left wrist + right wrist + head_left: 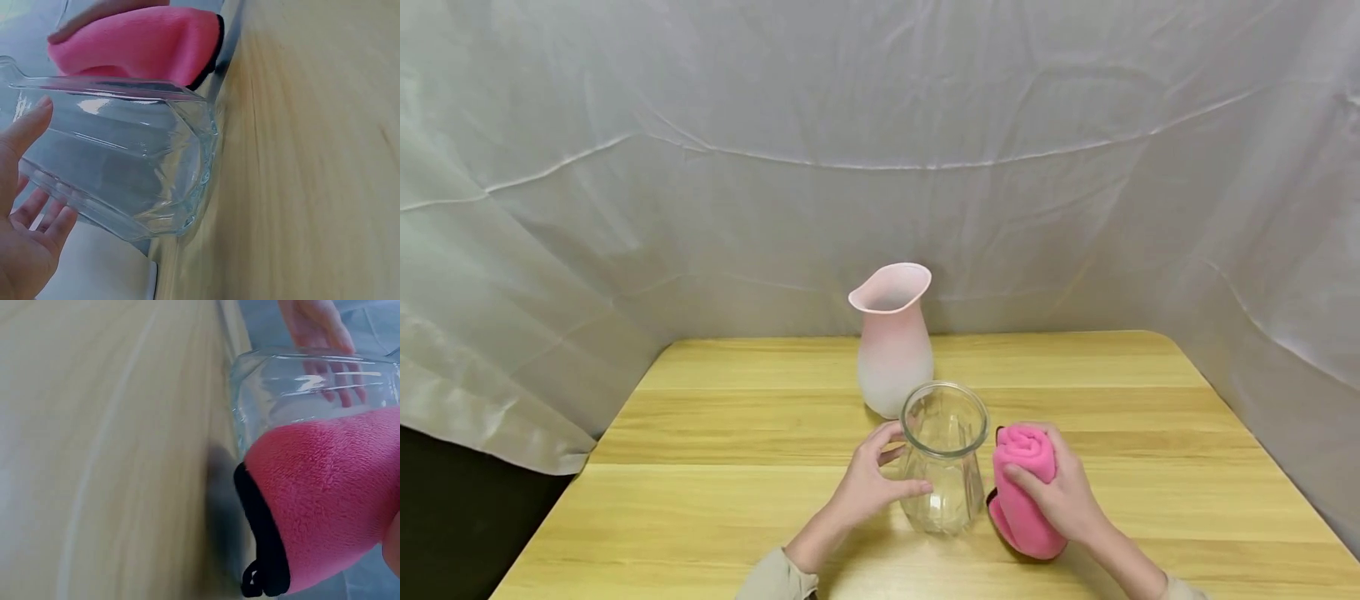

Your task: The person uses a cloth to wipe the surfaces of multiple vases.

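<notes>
Two hands, nearest the head camera, at the near edge of the worktop.

Left hand: one. Fingers loosely spread and lightly bent; thumb tip and fingertips touch the side of the glass vase. In the left wrist view the palm stands off the glass, only the fingertips meeting it, so this is a light steadying touch and not a full wrap.

Right hand: one. Fingers curled over the rolled pink cloth, gripping it. The cloth is pressed to the side of the glass vase opposite the left hand.

Glass vase: one, clear, ribbed, wide round mouth. It stands upright on the worktop between the two hands, long axis vertical, mouth pointing up, base on the wood.

Pink cloth: one, fleecy, rolled into a thick bundle with a black edging and a small black loop at its lower end. The roll's long axis runs up and down alongside the vase; its lower end is at or near the worktop, contact not clear.

Pink vase: one, frosted, pink fading to white, flared wavy lip. Upright, just beyond the left hand's fingertips and behind the glass vase.

Backdrop sheet: one, white, creased, hung beyond the worktop.
</notes>
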Available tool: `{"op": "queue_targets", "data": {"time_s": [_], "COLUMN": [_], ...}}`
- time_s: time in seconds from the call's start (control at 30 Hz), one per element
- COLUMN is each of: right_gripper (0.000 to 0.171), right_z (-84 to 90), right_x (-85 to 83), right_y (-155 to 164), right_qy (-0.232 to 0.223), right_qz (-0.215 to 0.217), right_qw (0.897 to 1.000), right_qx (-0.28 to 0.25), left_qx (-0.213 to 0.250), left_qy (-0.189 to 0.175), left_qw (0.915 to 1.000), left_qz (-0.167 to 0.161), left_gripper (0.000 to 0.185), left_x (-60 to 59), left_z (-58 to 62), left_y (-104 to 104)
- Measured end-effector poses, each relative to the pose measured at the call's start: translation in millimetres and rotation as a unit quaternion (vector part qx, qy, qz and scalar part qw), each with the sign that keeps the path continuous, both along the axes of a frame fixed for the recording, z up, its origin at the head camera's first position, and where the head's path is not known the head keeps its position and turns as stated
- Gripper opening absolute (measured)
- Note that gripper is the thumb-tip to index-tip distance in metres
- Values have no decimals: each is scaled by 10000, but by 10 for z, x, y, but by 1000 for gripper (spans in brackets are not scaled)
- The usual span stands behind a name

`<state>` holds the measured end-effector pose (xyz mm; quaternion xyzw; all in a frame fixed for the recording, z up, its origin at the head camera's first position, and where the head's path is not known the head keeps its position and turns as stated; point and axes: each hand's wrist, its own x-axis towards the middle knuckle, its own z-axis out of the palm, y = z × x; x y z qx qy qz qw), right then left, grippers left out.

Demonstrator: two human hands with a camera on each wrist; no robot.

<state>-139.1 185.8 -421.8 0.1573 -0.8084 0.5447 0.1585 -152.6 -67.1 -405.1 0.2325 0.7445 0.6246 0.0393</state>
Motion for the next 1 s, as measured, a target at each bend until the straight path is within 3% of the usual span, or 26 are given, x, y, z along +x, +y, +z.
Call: {"op": "queue_targets", "data": {"time_s": [0.23, 0.37, 0.5, 0.67, 0.73, 0.83, 1.0], "right_gripper": [46, 47, 46, 46, 46, 46, 46], "right_z": [83, 94, 84, 70, 72, 74, 59], "right_x": [-23, -28, -26, -29, -27, -21, -18], "right_y": [-80, -93, -86, -75, -77, -84, -90], "right_qy": [541, 679, 742, 777, 767, 729, 647], "right_qz": [-92, -82, -65, -44, -50, -75, -84], "right_qw": [9972, 9958, 9952, 9945, 9945, 9948, 9957], "right_qx": [-508, -609, -640, -703, -717, -709, -651], "left_qx": [80, 92, 39, -48, -77, -33, 73], "left_qy": [53, 70, -20, -323, -329, -180, -115], "left_qw": [9993, 9981, 9969, 9941, 9927, 9892, 9822], "left_qz": [-355, -598, -788, -1030, -1159, -1453, -1876], "left_gripper": [68, 69, 71, 72, 71, 71, 71], "left_x": [-89, -185, -288, -313, -348, -459, -555], "left_z": [-10, -104, -199, -90, -86, -187, -192], "left_y": [-44, -88, -130, -168, -180, -198, -205]}}
